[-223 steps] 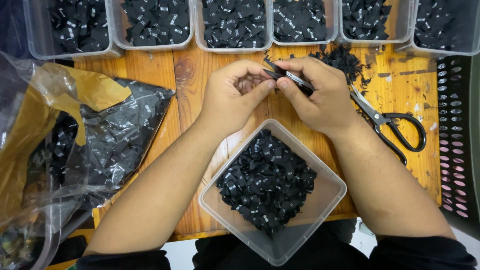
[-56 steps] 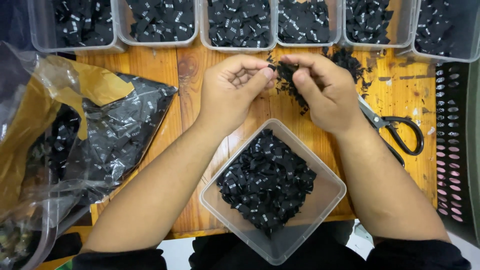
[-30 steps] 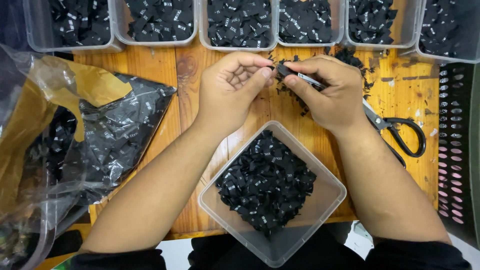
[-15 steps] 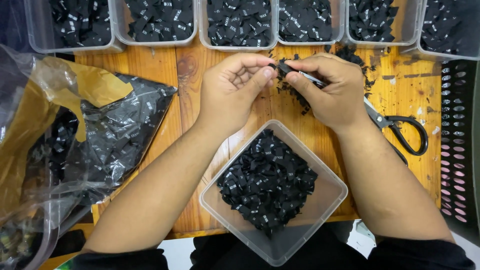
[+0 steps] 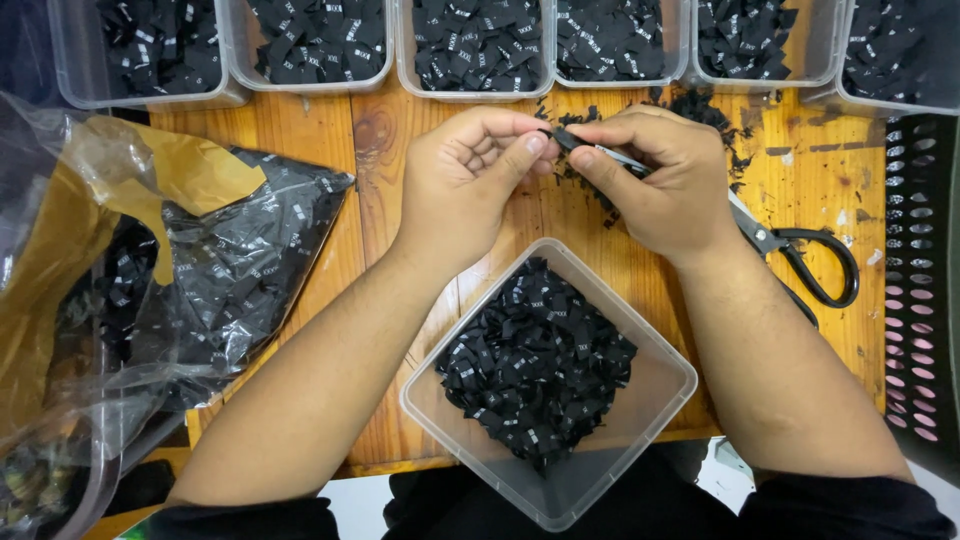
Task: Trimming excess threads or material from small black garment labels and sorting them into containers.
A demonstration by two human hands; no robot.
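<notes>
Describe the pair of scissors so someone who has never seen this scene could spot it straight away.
Start at the wooden table and go to its right side, next to the dark perforated tray. The scissors lie flat there, blades partly hidden under the right hand. They are the only tool in view: black loop handles and metal blades, unlike the clear tubs of black labels.

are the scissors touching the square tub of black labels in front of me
Apart. The head view shows bare wooden table between the scissors and the square tub, with the right hand and its forearm lying over part of that stretch.
</notes>
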